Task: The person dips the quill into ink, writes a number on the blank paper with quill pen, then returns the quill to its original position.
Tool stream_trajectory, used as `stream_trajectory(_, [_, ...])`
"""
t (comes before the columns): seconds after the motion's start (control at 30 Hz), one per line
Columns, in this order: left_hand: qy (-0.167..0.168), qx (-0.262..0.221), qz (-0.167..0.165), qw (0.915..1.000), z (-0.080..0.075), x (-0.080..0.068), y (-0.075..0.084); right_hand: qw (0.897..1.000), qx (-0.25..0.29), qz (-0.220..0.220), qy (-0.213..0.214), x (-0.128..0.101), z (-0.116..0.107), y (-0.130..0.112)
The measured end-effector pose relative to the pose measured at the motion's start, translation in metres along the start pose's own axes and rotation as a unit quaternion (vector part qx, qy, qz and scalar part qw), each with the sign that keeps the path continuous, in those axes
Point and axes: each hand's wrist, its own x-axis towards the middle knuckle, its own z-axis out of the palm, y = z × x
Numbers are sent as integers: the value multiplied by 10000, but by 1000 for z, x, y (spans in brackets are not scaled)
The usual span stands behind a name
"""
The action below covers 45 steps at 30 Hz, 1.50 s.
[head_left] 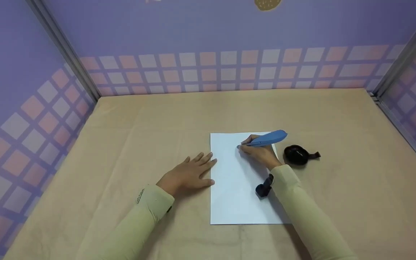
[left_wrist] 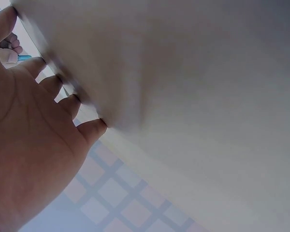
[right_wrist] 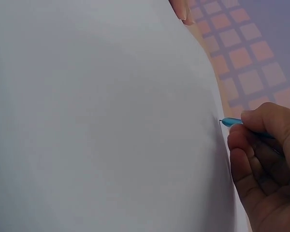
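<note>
A white sheet of paper point(head_left: 237, 202) lies on the cloth-covered table. My right hand point(head_left: 260, 153) pinches a blue feather-topped pen point(head_left: 271, 138) between thumb and fingers, low on its shaft. In the right wrist view the tip of the pen point(right_wrist: 229, 122) is right at the paper's surface, and the feather leans up to the right in the head view. My left hand point(head_left: 190, 175) rests with fingers spread at the sheet's left edge, thumb and fingertips on or beside the paper. Those straight fingers point(left_wrist: 50, 87) also show in the left wrist view.
Right of the paper sits a glossy dark rounded object point(head_left: 296, 155) with a short flared stem. A small black camera point(head_left: 264, 187) hangs at the right sleeve, over the paper. Patterned purple walls point(head_left: 193, 32) enclose the beige tablecloth point(head_left: 150, 119) at the back and sides.
</note>
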Motion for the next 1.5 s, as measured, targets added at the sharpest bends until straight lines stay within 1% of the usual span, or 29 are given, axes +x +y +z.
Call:
stream_trajectory(0.3, [-19, -15, -60, 10000, 1, 0, 0, 9997, 176, -74, -129, 0, 4, 0])
stream_trajectory(0.5, [-9, 26, -75, 10000, 2, 1, 0, 9998, 42, -132, -149, -3, 7, -2])
stream_trajectory(0.7, [4, 9, -44, 10000, 1, 1, 0, 9992, 75, -259, -305, -6, 9, -4])
stream_trajectory(0.97, [-20, 0, -47, 10000, 1, 1, 0, 9989, 1, -266, -398, -8, 12, -5])
stream_trajectory(1.13, [-10, -4, -28, 10000, 0, 0, 0, 9979, -26, -414, -500, -9, 13, -5])
stream_trajectory(1.37, [-73, 92, -99, 9999, 0, 3, 0, 9963, -57, -597, -609, -11, 15, -6])
stream_trajectory(1.5, [-74, 116, -123, 9998, 0, 3, 0, 9958, -125, -579, -691, -12, 16, -5])
